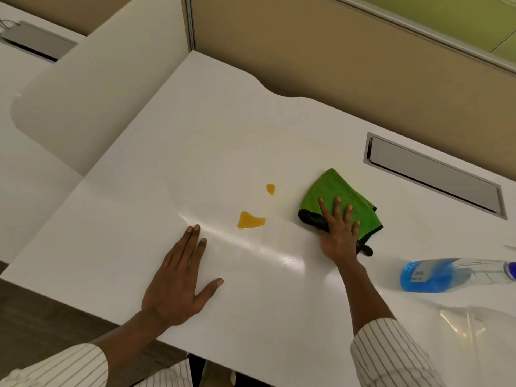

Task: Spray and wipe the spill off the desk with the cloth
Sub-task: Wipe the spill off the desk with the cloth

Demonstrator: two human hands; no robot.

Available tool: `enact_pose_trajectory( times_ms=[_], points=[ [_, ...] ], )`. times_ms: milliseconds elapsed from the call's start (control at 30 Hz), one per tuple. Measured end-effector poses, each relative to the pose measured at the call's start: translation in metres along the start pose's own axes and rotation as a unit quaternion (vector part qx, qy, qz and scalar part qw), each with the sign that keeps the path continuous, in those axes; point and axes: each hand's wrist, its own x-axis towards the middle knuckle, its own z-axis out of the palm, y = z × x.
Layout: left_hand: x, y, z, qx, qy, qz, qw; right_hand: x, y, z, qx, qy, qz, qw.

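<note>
An orange-yellow spill point(249, 220) lies on the white desk point(195, 152), with a smaller drop point(270, 188) beyond it and a faint smear further back. A folded green cloth with black trim point(332, 191) lies right of the spill. My right hand point(338, 233) presses flat on the cloth's near edge, fingers spread. My left hand point(178, 283) rests flat and open on the bare desk, left of the spill, not touching it. A clear spray bottle with blue liquid point(435, 275) lies on its side at the right edge, apart from both hands.
A grey cable flap point(435, 177) is set into the desk behind the cloth. Beige partition walls point(321, 57) stand at the back. A white divider point(92, 99) closes the left side. Clear plastic point(463, 328) lies at the near right. The desk's front edge runs under my forearms.
</note>
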Motion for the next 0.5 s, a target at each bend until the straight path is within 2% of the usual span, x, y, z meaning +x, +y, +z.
enact_pose_trajectory(
  times_ms=[167, 367, 500],
  points=[
    [0.0, -0.001, 0.0, 0.0, 0.004, -0.002, 1.0, -0.05, -0.017, 0.015, -0.023, 0.006, -0.008, 1.0],
    [0.0, -0.001, 0.001, 0.004, -0.004, -0.004, 1.0, -0.169, -0.045, 0.058, -0.013, -0.008, -0.081, 0.997],
    [0.001, 0.001, -0.001, 0.0, -0.003, -0.001, 1.0, -0.183, -0.053, 0.063, -0.024, -0.02, -0.085, 0.996]
  ],
)
